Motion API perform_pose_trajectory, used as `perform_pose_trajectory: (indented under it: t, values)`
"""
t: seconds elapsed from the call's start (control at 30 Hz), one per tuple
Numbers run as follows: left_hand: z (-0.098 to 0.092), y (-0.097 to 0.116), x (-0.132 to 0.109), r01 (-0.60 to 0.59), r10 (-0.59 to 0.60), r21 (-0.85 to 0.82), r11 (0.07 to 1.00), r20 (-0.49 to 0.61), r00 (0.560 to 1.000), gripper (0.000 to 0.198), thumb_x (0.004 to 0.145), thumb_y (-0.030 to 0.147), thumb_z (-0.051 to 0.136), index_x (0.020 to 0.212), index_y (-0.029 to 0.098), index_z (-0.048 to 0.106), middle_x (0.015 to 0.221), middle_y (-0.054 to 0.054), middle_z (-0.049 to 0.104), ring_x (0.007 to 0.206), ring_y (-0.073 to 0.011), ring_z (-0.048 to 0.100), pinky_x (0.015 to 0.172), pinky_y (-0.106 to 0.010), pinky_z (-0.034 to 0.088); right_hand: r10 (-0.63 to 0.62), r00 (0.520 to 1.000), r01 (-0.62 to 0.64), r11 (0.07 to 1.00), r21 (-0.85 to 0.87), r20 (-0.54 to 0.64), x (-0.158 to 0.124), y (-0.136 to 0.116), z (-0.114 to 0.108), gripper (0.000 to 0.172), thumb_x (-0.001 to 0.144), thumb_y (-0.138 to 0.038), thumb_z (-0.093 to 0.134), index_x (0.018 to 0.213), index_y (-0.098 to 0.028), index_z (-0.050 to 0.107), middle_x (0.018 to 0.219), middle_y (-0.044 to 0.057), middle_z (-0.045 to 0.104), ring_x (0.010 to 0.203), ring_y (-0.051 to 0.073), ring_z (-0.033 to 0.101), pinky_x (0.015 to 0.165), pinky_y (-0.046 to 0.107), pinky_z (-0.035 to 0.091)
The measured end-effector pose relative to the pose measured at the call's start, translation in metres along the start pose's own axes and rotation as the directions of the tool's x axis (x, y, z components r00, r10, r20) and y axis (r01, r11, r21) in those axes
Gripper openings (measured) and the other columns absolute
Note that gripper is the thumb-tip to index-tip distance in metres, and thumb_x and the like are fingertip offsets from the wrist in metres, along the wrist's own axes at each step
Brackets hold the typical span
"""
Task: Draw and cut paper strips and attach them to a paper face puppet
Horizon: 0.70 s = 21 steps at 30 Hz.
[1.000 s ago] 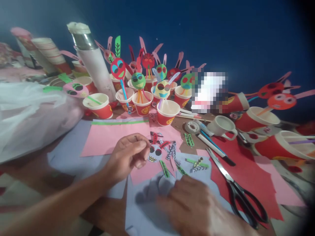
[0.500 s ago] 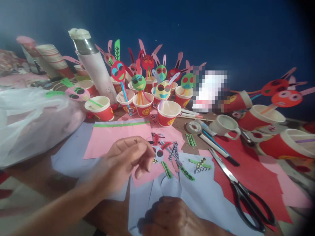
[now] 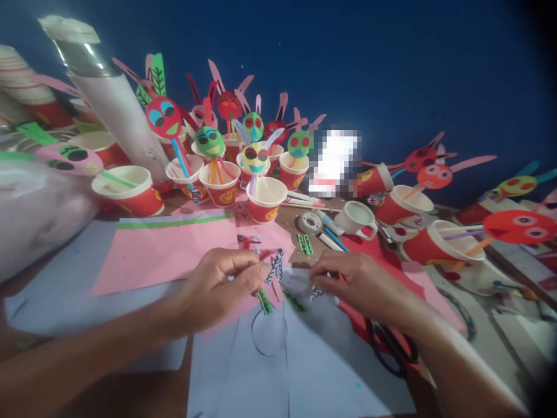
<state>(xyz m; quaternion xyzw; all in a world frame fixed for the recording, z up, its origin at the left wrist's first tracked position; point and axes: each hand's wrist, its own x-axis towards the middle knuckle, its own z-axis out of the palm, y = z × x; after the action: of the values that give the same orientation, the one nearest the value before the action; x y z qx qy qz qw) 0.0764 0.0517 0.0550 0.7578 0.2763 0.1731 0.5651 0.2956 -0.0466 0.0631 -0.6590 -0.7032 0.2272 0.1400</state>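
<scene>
My left hand (image 3: 235, 281) is closed in a pinch above small paper cutouts; whatever is between the fingertips is hidden. My right hand (image 3: 354, 278) hovers low over the paper at the right, fingers bent down and together. Directly under its fingertips shows a black-and-white patterned cutout (image 3: 319, 294); I cannot make out what they grip. Between the hands lie a leaf-patterned cutout (image 3: 275, 267), a green strip (image 3: 264, 302) and a darker green strip (image 3: 293, 299). A pale paper circle (image 3: 270, 332) rests on the light blue paper (image 3: 235, 377). Scissors (image 3: 387, 348) lie partly beneath my right forearm.
Red paper cups (image 3: 267, 204) holding paper-faced puppets (image 3: 164, 117) on straws line the back. A tall flask (image 3: 113, 104), a white mug (image 3: 355, 217) and a tape roll (image 3: 310, 222) stand around. Pink paper (image 3: 165, 249) lies left, a plastic bag (image 3: 43, 215) beyond.
My right hand has risen from the front edge and reached forward over the cutouts at the right, covering some. The view has turned right. My left hand stays near the cutouts, its fingers more closed.
</scene>
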Motion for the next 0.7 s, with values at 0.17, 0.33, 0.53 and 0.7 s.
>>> perform_pose_trajectory:
  t: [0.17, 0.33, 0.53, 0.7]
  values:
    - [0.003, -0.014, -0.001, -0.03, 0.03, 0.004, 1.0, -0.078, 0.997, 0.032, 0.087, 0.027, 0.041, 0.059, 0.015, 0.05, 0.052, 0.005, 0.042, 0.043, -0.0048, 0.038, 0.039, -0.015, 0.032, 0.089, 0.995, -0.088, 0.996, -0.028, 0.039, 0.006, 0.022, 0.005, 0.016, 0.081, -0.021, 0.053, 0.087, -0.026, 0.067, 0.091, 0.0, 0.068, 0.081, 0.018, 0.061, 0.069, 0.029, 0.044]
    - [-0.002, -0.022, -0.001, 0.04, -0.042, -0.017, 0.999, -0.113, 0.993, 0.033, 0.088, 0.032, 0.042, 0.06, 0.016, 0.05, 0.053, 0.005, 0.045, 0.044, -0.005, 0.039, 0.041, -0.015, 0.035, 0.012, 0.999, -0.009, 0.995, -0.096, 0.032, 0.01, 0.016, 0.023, 0.017, 0.077, -0.012, 0.054, 0.084, -0.023, 0.065, 0.095, 0.002, 0.067, 0.09, 0.02, 0.06, 0.076, 0.032, 0.042]
    - [-0.003, -0.024, -0.002, 0.059, -0.06, -0.023, 0.998, -0.096, 0.994, 0.035, 0.087, 0.036, 0.044, 0.059, 0.015, 0.051, 0.052, 0.004, 0.046, 0.045, -0.0055, 0.04, 0.041, -0.016, 0.035, 0.049, 0.998, -0.032, 0.952, 0.305, -0.05, 0.007, 0.009, 0.013, 0.01, 0.081, -0.018, 0.055, 0.073, -0.022, 0.059, 0.078, -0.003, 0.062, 0.075, 0.012, 0.056, 0.069, 0.024, 0.042]
    - [0.001, -0.025, -0.002, 0.11, -0.112, -0.074, 0.991, -0.024, 0.993, 0.035, 0.088, 0.037, 0.044, 0.065, 0.014, 0.056, 0.054, 0.003, 0.051, 0.045, -0.0056, 0.043, 0.042, -0.016, 0.036, 0.192, 0.979, -0.108, 0.785, 0.61, -0.074, 0.005, -0.003, 0.015, 0.011, 0.082, -0.029, 0.055, 0.076, -0.021, 0.055, 0.064, -0.006, 0.053, 0.054, 0.008, 0.046, 0.049, 0.019, 0.036]
